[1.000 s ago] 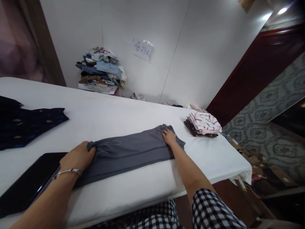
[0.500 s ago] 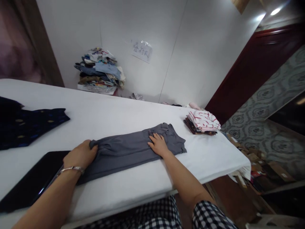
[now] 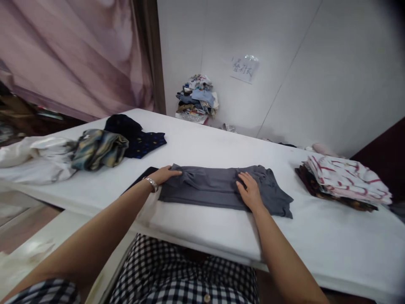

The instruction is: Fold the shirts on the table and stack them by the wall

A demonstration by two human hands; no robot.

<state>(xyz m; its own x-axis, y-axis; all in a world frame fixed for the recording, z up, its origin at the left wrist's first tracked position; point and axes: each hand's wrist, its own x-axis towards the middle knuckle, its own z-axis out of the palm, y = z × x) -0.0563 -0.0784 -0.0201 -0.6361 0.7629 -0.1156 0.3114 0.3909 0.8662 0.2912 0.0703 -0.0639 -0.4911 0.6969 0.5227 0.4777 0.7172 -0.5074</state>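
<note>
A grey garment [image 3: 215, 189] lies folded in a long strip on the white table [image 3: 202, 147] in front of me. My left hand [image 3: 166, 174], with a silver bracelet at the wrist, rests at the strip's left end, fingers closed on the cloth's edge. My right hand [image 3: 249, 192] lies flat on the cloth right of its middle, fingers stretched out and pressing down. A dark flat tablet [image 3: 141, 179] pokes out under my left wrist.
A stack of folded clothes, red-striped white on top [image 3: 346, 179], sits at the right. Dark blue cloth [image 3: 139, 137], a patterned bundle [image 3: 98, 147] and white cloth [image 3: 34, 158] lie at the left. A clothes heap [image 3: 198, 97] stands by the wall under a paper note [image 3: 244, 68].
My right hand slid from the garment's right end toward its middle and now lies flat. The camera turned left, bringing the curtain and the left-hand clothes into view.
</note>
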